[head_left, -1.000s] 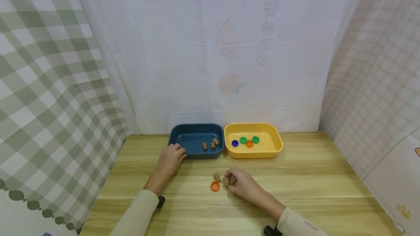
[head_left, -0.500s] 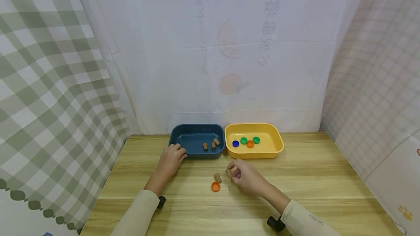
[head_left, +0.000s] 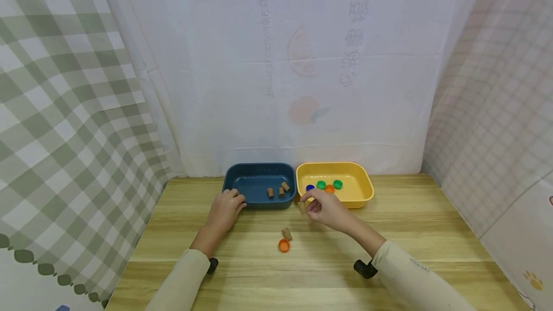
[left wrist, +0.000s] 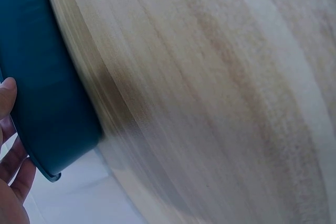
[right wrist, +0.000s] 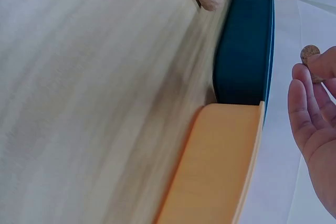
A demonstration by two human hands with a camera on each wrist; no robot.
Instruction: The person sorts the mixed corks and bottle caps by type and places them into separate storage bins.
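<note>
Between the thumb and fingers of my right hand (head_left: 329, 211) a cork (head_left: 303, 207) is pinched, raised off the table just in front of where the two trays meet. In the right wrist view the held cork (right wrist: 310, 52) shows its round end at the fingertips. My left hand (head_left: 224, 209) grips the front left corner of the dark blue tray (head_left: 263, 205), its thumb (left wrist: 7, 97) against the outer wall. Inside that tray lie 3 corks (head_left: 270, 193). Another cork (head_left: 286, 233) lies on the table, right beside an orange bottle cap (head_left: 283, 245).
A yellow tray (head_left: 360, 204) stands against the blue one on its right, holding several caps: green (head_left: 338, 184), orange and blue, the last partly behind my right hand. The wooden table (head_left: 242, 277) ends at a white curtain (head_left: 207, 124); checked cloth hangs at the left.
My right hand has lifted the cork from the table beside the other cork and carried it forward toward the trays. The left hand has stayed at the blue tray's corner.
</note>
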